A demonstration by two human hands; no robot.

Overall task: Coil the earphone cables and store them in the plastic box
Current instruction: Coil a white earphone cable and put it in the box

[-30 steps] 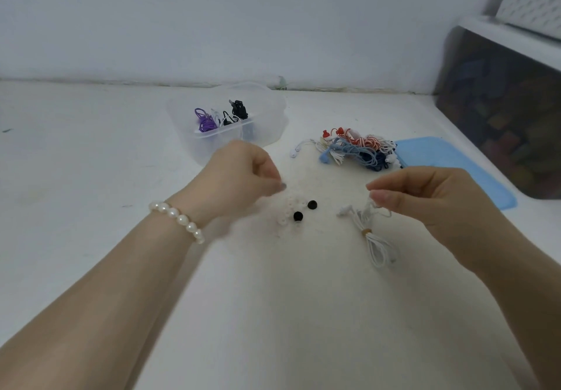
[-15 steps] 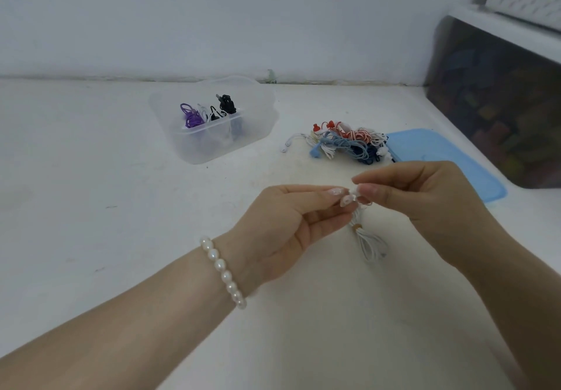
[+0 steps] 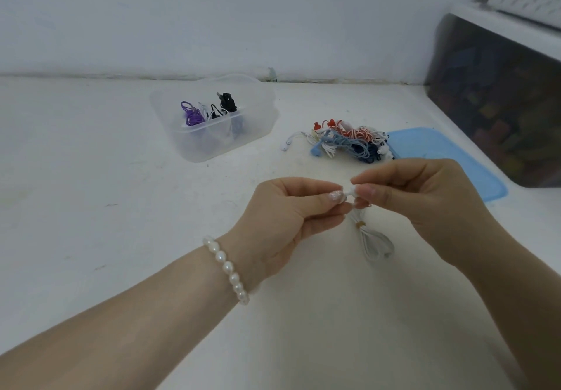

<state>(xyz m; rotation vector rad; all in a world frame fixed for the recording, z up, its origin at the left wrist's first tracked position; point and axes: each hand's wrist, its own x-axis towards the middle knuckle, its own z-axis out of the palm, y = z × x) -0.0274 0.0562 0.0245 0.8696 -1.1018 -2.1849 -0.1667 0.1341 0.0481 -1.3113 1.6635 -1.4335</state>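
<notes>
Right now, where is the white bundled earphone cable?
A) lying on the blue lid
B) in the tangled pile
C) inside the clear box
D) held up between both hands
D: the left hand and right hand pinch the top of the white cable, which hangs below the fingers.

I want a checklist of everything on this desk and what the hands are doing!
Surface: white table, a few small marks.
Job's things: clear plastic box holds purple, white and black coiled earphones; white earphone bundle, tied with a band, hangs from the hands.
Clutter: blue lid lying flat.
Grippers: left hand and right hand both pinch the bundle's top end.
Cables: tangled earphone pile, red, blue, white, not yet coiled.
Surroundings: white wall; dark bin at right.
</notes>
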